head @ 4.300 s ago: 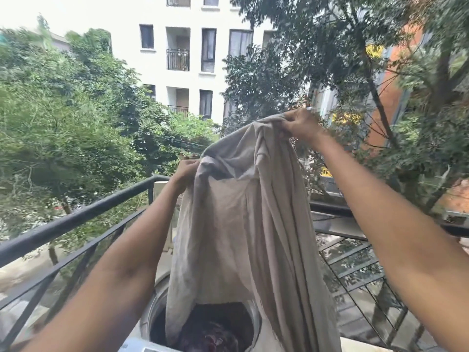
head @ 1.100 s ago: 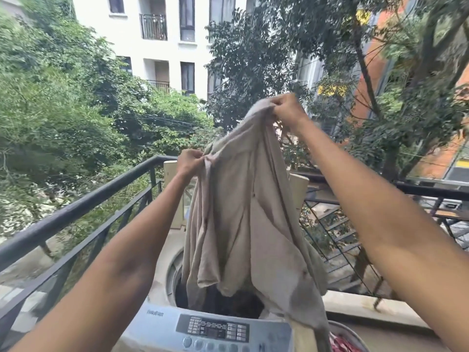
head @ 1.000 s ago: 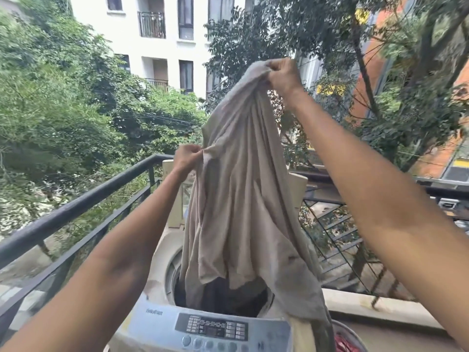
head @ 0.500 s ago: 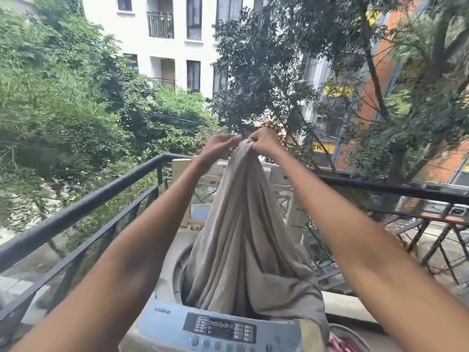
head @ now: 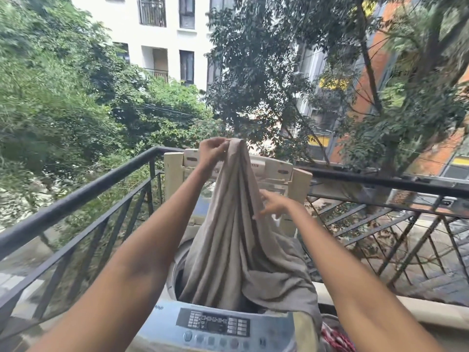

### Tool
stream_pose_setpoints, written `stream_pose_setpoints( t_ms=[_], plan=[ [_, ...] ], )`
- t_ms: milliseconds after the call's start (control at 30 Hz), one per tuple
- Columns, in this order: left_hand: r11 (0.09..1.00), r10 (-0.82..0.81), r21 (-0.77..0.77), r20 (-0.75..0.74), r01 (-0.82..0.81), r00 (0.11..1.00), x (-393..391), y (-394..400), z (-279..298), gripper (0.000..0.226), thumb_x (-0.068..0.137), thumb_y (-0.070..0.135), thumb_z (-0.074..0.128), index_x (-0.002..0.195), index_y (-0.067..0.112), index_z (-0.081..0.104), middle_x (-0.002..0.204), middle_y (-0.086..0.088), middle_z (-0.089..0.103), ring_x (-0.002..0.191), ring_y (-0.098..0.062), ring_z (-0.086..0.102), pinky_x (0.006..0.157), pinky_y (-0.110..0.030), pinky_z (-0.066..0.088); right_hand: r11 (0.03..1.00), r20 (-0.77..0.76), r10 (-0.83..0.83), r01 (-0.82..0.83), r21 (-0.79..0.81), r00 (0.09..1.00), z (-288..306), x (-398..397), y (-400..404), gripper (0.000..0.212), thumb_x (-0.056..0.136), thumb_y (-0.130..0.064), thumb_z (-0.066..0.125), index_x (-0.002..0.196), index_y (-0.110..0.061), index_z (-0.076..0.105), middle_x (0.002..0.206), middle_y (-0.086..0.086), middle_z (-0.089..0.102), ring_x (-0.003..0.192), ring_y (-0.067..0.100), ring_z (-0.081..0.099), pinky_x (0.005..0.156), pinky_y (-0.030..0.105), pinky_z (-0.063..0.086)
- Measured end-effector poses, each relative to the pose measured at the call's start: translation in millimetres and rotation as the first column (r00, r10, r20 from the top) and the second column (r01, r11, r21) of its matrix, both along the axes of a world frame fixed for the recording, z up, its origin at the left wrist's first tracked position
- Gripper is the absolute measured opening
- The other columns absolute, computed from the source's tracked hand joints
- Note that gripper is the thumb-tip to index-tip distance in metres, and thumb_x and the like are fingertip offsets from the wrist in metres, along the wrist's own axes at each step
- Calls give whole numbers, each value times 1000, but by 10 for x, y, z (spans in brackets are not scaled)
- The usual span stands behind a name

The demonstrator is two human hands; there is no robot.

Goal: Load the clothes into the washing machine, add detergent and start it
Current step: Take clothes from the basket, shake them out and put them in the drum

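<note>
Control panel (head: 218, 323) nearest me, untouched, so no detergent added and no start yet, I judge. Just beyond, the beige cloth (head: 236, 250) hangs half into the washing machine (head: 172, 283) drum, its right fold draped over the rim. My right hand (head: 275, 205), fingers loose, touches its side; my left hand (head: 212, 152) pinches the top. Raised lid (head: 279, 171) farthest.

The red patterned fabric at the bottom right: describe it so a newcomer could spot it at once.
Start at the top-loading grey washing machine by the black metal balcony railing. Just right of its control panel, under the hanging hem of the large beige cloth, lies red patterned fabric. It is the only red thing there.
</note>
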State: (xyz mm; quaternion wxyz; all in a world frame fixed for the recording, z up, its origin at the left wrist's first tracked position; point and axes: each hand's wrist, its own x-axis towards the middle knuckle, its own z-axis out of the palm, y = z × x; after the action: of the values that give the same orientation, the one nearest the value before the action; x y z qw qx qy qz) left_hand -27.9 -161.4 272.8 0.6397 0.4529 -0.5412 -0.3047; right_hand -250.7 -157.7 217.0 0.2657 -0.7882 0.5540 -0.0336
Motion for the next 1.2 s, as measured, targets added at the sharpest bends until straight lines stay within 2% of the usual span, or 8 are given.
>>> stream_pose_setpoints(
  t_ms=[133,300,400,567,700,900,1067,1200],
  plan=[
    [996,51,-64,-104,-57,993,173,7,251,8,84,20,69,85,12,69,78,-5,68,65,-13,62,62,-24,56,995,-324,-100,86,-56,941,-700,-185,128,76,68,-43,77,130,-14,46,132,8,55,119,26,55,92,34,49],
    [987,160,18,87,-162,983,394,-148,67,17,86,16,67,97,3,70,83,-9,68,64,-14,60,54,-22,51,942,-202,-190,120,-313,961,-137,-204,50,14,78,-5,59,88,-1,68,94,20,68,95,32,64,66,29,45],
    [988,132,61,146,-142,981,416,-210,-175,15,84,17,69,94,7,72,79,-11,69,61,-14,58,57,-26,51,919,86,-204,221,-326,975,721,-147,-21,26,80,3,57,59,-13,59,62,3,58,68,20,59,43,17,39],
    [983,163,85,8,-163,987,375,-214,-179,25,86,20,65,98,-2,69,74,-9,67,59,-12,53,57,-23,45,845,550,-38,321,-429,834,2279,232,252,17,90,-3,55,73,-4,58,66,-1,50,54,5,48,35,9,36],
    [989,150,-5,-69,-151,986,394,-149,143,12,83,26,69,80,15,71,62,2,63,55,-9,53,49,-16,43,741,751,117,446,-502,650,3159,566,376,28,91,-10,55,66,-19,48,70,-7,52,60,1,48,46,12,42],
    [999,48,22,10,-49,999,533,-56,384,5,83,13,69,85,10,71,55,6,65,49,-7,57,51,-21,49,589,759,-10,617,-521,650,3283,737,124,11,89,-15,53,93,-15,63,91,-4,60,87,11,59,63,17,39],
    [955,11,285,229,-78,973,702,35,204,11,82,2,62,81,9,70,53,1,61,43,-11,55,40,-17,45,604,633,-163,584,-542,757,2796,721,-69,14,85,-13,56,75,-15,65,79,-2,55,77,10,52,63,21,36],
    [985,107,148,-95,-92,990,525,73,335,19,84,1,55,96,8,69,74,-3,65,64,-18,57,56,-24,45,612,466,-261,518,-597,846,2522,772,-122,16,84,-7,53,74,-11,64,81,6,61,91,17,61,66,24,38]
  ],
)
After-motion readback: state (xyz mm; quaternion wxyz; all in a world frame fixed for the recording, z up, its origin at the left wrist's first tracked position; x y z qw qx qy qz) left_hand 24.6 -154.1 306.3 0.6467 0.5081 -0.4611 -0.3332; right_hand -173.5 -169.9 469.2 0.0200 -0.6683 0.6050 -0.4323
